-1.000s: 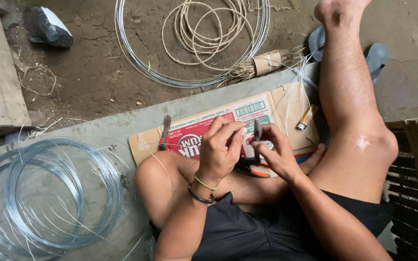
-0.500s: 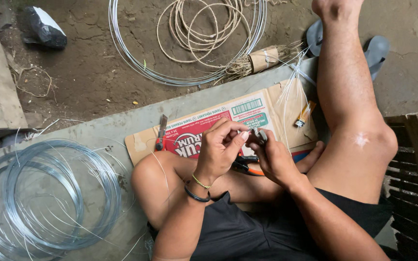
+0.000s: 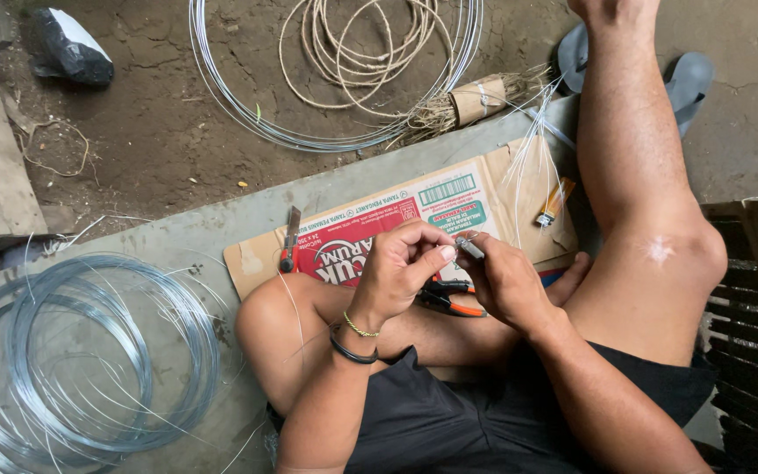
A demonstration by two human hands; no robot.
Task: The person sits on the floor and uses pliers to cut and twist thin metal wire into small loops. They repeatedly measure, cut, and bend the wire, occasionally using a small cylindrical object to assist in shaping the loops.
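Both hands meet above the lap: left hand (image 3: 401, 268) fingers pinched shut on a thin wire (image 3: 460, 248), right hand (image 3: 506, 281) fingers curled around its other end. Orange-handled pliers (image 3: 449, 298) lie just under the fingers, cardboard (image 3: 484, 197) right beyond them.

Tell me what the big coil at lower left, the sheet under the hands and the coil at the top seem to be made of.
Big coil: thin bare metal wire, by its silvery-grey sheen. Sheet: printed corrugated cardboard, likely, with brown matte edges. Top coil: pale beige matte cord, possibly rattan or rope.
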